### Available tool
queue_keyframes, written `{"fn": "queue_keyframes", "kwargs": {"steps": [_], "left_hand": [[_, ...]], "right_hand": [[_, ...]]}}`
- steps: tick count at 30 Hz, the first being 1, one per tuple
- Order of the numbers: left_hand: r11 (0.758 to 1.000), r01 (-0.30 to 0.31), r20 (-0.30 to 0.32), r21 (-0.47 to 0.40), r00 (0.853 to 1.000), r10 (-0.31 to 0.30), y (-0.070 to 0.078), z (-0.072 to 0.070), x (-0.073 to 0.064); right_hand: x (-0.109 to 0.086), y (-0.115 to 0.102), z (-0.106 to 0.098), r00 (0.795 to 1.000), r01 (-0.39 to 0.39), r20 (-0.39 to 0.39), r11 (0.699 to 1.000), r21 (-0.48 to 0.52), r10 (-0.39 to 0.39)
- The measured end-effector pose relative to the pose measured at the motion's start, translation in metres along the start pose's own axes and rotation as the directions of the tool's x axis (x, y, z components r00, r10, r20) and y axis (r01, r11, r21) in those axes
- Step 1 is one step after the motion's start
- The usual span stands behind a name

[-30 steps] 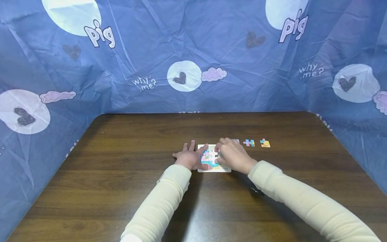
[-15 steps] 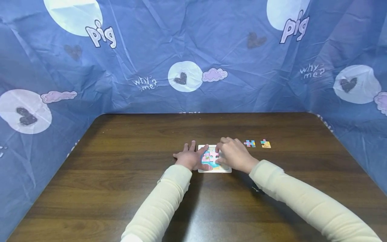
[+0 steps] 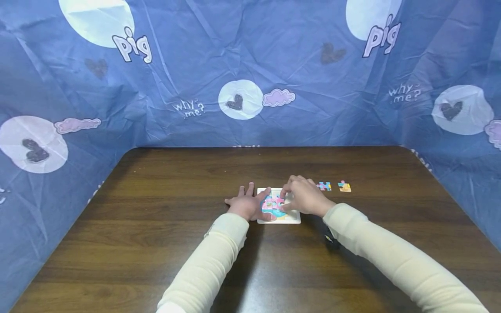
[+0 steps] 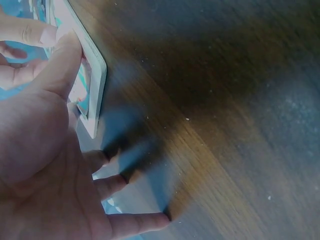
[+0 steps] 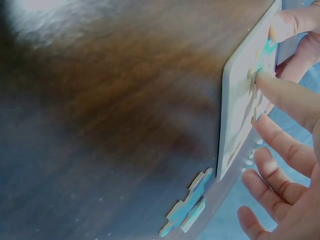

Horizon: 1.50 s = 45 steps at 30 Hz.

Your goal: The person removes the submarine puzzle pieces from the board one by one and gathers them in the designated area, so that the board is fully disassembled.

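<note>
A white-framed jigsaw board [image 3: 289,220] lies on the brown table, partly filled with pink and teal pieces. My left hand [image 3: 245,206] has its fingers spread; thumb and index finger rest on the board's left side, and the other fingertips touch the table, as the left wrist view shows. Over the board's right half, my right hand [image 3: 307,198] pinches a puzzle piece [image 5: 256,102] between thumb and index finger, at the level of the board. That hand hides part of the board's right side. Its remaining fingers are loosely bent.
Right of the board lie two loose pieces, a blue and pink puzzle piece [image 3: 324,186] and a yellow and teal puzzle piece [image 3: 345,187]. The wooden table [image 3: 176,174] is bordered by a blue patterned cloth [image 3: 188,65] at the back and sides.
A pink piece now shows in the middle gap of the board beside my right fingertips. The blue piece near my right hand has gone from the table. My left hand stays put.
</note>
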<state>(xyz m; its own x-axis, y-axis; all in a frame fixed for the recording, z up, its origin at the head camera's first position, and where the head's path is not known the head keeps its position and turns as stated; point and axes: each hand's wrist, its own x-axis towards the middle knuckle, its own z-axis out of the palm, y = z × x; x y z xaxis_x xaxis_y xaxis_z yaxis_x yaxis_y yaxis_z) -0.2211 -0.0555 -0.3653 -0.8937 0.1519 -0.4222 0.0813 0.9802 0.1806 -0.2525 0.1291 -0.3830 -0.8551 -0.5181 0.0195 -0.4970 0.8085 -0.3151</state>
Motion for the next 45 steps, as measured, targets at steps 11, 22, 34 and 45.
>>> {"fn": "queue_keyframes", "kwargs": {"steps": [11,22,34,45], "left_hand": [[1.000,0.012,0.012,0.015,1.000,-0.012,0.001,-0.001,0.002],[1.000,0.008,-0.005,0.008,1.000,-0.008,0.001,0.001,0.004],[1.000,-0.002,-0.047,0.018,0.999,0.003,0.004,-0.002,0.004],[1.000,-0.006,-0.048,-0.013,0.999,0.005,0.004,-0.002,0.006]], "right_hand": [[-0.004,0.012,-0.003,0.998,0.061,-0.030,0.995,-0.076,-0.064],[-0.002,0.014,-0.007,1.000,-0.005,0.023,1.000,0.013,0.005],[-0.011,0.029,-0.033,0.998,0.035,-0.054,0.998,0.060,-0.032],[-0.039,0.065,-0.046,0.994,0.006,-0.106,1.000,0.005,-0.006]]}}
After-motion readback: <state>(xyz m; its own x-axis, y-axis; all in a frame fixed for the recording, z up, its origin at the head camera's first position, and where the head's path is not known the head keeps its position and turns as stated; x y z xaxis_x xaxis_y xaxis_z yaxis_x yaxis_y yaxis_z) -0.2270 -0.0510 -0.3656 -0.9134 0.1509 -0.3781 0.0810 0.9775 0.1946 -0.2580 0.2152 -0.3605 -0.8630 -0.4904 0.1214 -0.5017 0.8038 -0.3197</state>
